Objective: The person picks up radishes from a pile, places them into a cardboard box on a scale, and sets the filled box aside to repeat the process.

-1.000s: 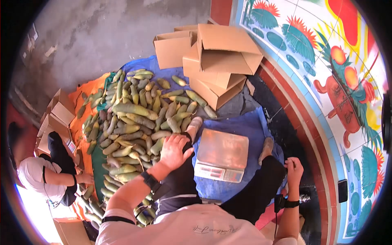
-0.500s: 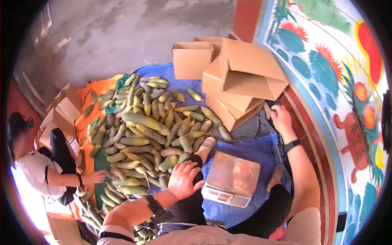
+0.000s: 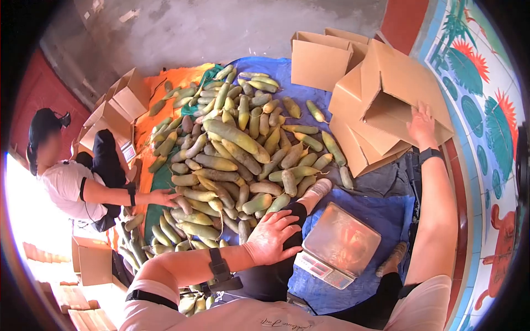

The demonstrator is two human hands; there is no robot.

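Note:
My left hand (image 3: 274, 238) rests on my bent knee with its fingers spread and nothing in them. My right hand (image 3: 422, 126) reaches up to the top cardboard box (image 3: 400, 77), its outstretched fingers touching the flap beside the box's opening. That box lies tilted on more stacked cardboard boxes (image 3: 353, 107). A digital scale (image 3: 342, 240) with a metal plate stands between my feet on a blue sheet. Left of my knee is a large heap of green radishes (image 3: 237, 149).
Another person (image 3: 83, 182) sits at the left, one hand at the heap's edge. Open cartons (image 3: 124, 99) stand behind that person, and another carton (image 3: 94, 262) is at lower left. A painted wall (image 3: 480, 138) runs along the right.
My right hand has moved from low beside the stack up onto the top box's flap. My left hand stays on my knee. The view has turned left.

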